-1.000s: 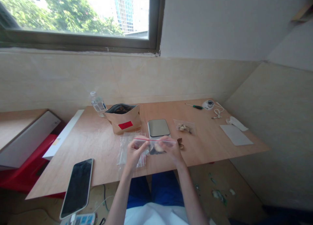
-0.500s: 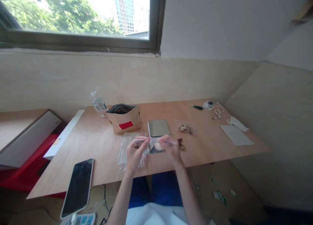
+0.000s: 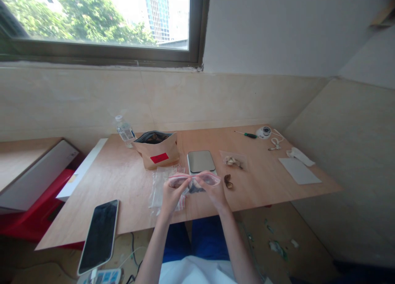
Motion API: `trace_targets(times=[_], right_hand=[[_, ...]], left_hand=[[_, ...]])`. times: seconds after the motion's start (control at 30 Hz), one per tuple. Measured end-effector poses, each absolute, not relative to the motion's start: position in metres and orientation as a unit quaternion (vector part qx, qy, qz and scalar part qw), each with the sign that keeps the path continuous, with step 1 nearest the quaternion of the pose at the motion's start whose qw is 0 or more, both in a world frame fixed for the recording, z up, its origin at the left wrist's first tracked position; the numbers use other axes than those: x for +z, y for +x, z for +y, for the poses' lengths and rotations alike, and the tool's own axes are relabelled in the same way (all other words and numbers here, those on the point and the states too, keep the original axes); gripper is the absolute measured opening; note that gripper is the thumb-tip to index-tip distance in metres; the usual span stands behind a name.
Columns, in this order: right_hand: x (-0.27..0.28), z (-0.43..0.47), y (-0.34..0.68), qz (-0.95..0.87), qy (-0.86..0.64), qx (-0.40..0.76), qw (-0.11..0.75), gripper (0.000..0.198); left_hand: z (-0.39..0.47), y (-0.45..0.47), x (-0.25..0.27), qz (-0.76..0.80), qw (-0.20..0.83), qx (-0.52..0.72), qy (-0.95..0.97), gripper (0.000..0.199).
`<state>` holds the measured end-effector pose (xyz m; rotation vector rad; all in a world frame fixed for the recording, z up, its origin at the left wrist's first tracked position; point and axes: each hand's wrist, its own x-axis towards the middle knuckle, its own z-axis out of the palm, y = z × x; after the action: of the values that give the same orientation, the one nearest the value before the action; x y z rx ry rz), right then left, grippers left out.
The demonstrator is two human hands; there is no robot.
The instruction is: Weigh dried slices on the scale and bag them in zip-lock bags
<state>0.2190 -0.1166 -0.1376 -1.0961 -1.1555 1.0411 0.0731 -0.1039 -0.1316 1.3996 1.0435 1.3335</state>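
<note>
Both hands pinch the top edge of a clear zip bag with a red-lined seal and dark and pale pieces inside. My left hand grips it left of the middle, and my right hand grips it right of the middle. The bag's mouth bulges into loops at both outer ends. Just beyond the hands lies a digital scale with a bare metal plate. Left of it stands a brown paper pouch, unsealed, with dark contents. Flat clear zip bags lie beside and partly under my left hand.
Right of the scale lie a bag of pale pieces and loose brown pieces. A screwdriver, a white camera and white paper lie further right. A bottle stands behind the pouch; a phone overhangs the table's front edge.
My hands have come closer together along the bag's top edge. The seal, straighter before, now bows out into loops at either end.
</note>
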Motion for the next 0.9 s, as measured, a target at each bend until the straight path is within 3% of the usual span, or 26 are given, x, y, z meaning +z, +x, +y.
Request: trace_targets(times=[0.27,0.9], right_hand=[[-0.135,-0.115,0.211,-0.495,-0.493,0.371,0.612,0.016],[-0.134,-0.115,0.205,-0.480,-0.496,0.383,0.614,0.022]], left_hand=[[-0.107,0.078,-0.133,0.446,0.454,0.551,0.539,0.020],[-0.104,0.085,-0.134,0.453,0.442,0.573,0.520,0.020]])
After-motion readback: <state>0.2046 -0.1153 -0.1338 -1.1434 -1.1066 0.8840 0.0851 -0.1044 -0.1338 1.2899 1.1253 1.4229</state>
